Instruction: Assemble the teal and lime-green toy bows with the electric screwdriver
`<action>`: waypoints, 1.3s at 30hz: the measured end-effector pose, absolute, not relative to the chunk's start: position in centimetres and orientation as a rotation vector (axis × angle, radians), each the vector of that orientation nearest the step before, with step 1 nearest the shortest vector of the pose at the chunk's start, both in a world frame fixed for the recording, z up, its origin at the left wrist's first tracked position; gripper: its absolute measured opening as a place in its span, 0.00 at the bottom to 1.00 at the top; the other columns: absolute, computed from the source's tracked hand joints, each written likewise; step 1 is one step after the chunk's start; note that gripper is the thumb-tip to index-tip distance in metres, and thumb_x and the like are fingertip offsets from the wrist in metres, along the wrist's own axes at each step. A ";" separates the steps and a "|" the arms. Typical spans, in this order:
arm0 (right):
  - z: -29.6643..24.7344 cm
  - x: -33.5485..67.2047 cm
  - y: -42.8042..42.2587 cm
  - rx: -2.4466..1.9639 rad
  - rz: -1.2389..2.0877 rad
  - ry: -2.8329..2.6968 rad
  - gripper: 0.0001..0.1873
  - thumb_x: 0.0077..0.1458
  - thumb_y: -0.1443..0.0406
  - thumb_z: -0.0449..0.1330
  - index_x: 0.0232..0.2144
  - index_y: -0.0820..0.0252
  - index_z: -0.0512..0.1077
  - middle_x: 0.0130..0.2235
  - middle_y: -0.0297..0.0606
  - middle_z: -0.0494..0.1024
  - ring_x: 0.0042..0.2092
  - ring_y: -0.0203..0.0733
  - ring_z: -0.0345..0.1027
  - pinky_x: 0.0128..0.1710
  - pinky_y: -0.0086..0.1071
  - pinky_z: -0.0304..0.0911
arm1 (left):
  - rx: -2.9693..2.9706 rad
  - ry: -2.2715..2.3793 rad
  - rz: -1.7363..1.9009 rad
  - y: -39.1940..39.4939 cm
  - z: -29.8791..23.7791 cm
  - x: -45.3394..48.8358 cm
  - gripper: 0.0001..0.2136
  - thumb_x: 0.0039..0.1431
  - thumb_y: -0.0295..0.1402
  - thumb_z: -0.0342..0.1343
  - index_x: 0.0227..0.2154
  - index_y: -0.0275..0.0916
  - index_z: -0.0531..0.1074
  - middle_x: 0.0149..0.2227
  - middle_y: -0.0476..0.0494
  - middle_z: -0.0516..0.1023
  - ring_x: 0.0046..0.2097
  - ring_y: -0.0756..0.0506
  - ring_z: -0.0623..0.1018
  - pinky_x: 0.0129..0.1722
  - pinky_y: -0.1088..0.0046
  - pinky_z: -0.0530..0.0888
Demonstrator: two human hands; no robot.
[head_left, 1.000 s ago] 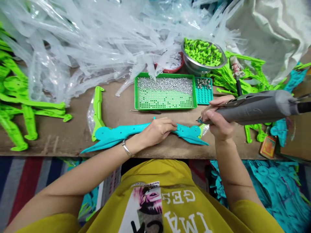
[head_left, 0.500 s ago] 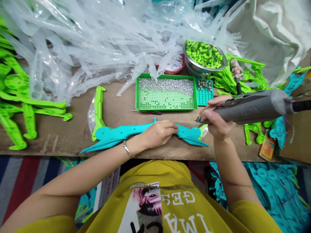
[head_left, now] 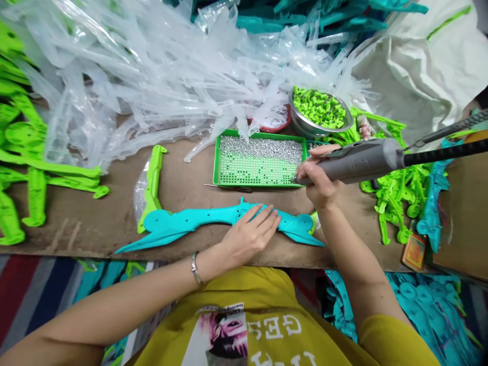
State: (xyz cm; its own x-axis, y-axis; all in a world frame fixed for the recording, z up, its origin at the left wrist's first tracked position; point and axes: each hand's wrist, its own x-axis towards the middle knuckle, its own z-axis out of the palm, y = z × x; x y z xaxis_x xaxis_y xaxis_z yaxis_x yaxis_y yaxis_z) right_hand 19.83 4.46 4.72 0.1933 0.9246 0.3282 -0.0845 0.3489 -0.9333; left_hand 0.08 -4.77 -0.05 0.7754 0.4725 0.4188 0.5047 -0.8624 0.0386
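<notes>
Your left hand [head_left: 249, 235]: flat, outstretched, resting on the blue bow-shaped part [head_left: 208, 210]. Your right hand [head_left: 321, 180]: wrapped round the grey power driver [head_left: 362, 161], near the green tray [head_left: 216, 165].

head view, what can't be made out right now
Head view: middle of turquoise part, covered by left hand.
Head view: most of teal tray, behind right hand and gray tool.
Head view: black cord, far end cut off by right edge.
Head view: single metal pieces in green tray, too small.
</notes>
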 end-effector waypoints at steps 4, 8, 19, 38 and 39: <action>4.2 19.6 4.5 -0.983 0.951 -1.151 0.18 0.49 0.55 0.71 0.38 0.54 0.71 0.20 0.24 0.71 0.21 0.37 0.67 0.24 0.33 0.65 | -2.914 -0.848 -0.754 -5.0 -0.4 0.5 0.15 0.72 0.24 0.46 0.53 0.25 0.74 0.51 0.32 0.81 0.56 0.39 0.78 0.57 0.60 0.74; 3.7 19.6 4.6 -1.003 0.985 -1.161 0.17 0.50 0.56 0.71 0.39 0.54 0.72 0.21 0.25 0.72 0.22 0.37 0.68 0.23 0.32 0.65 | -2.884 -0.901 -0.807 -4.9 -0.2 0.6 0.13 0.71 0.24 0.49 0.51 0.28 0.75 0.45 0.36 0.83 0.48 0.41 0.79 0.51 0.62 0.76; 2.2 19.3 5.1 -0.957 0.973 -1.181 0.16 0.52 0.57 0.70 0.39 0.53 0.71 0.20 0.24 0.72 0.21 0.36 0.66 0.24 0.32 0.64 | -2.788 -1.049 -0.804 -6.1 -0.2 1.1 0.14 0.69 0.23 0.51 0.52 0.33 0.76 0.48 0.41 0.84 0.45 0.42 0.79 0.54 0.58 0.74; 2.7 18.8 5.5 -1.056 0.940 -1.201 0.17 0.47 0.56 0.69 0.36 0.52 0.68 0.19 0.22 0.70 0.19 0.36 0.64 0.23 0.32 0.63 | -2.732 -1.375 -0.346 -10.9 -0.1 4.3 0.22 0.69 0.27 0.47 0.63 0.30 0.71 0.63 0.31 0.75 0.58 0.38 0.78 0.60 0.59 0.75; 2.6 18.8 5.5 -1.052 0.946 -1.202 0.17 0.47 0.57 0.69 0.35 0.52 0.68 0.18 0.22 0.70 0.19 0.36 0.64 0.22 0.32 0.63 | -2.729 -1.370 -0.358 -10.8 -0.1 4.4 0.22 0.69 0.27 0.48 0.62 0.30 0.71 0.62 0.30 0.75 0.58 0.38 0.78 0.60 0.59 0.75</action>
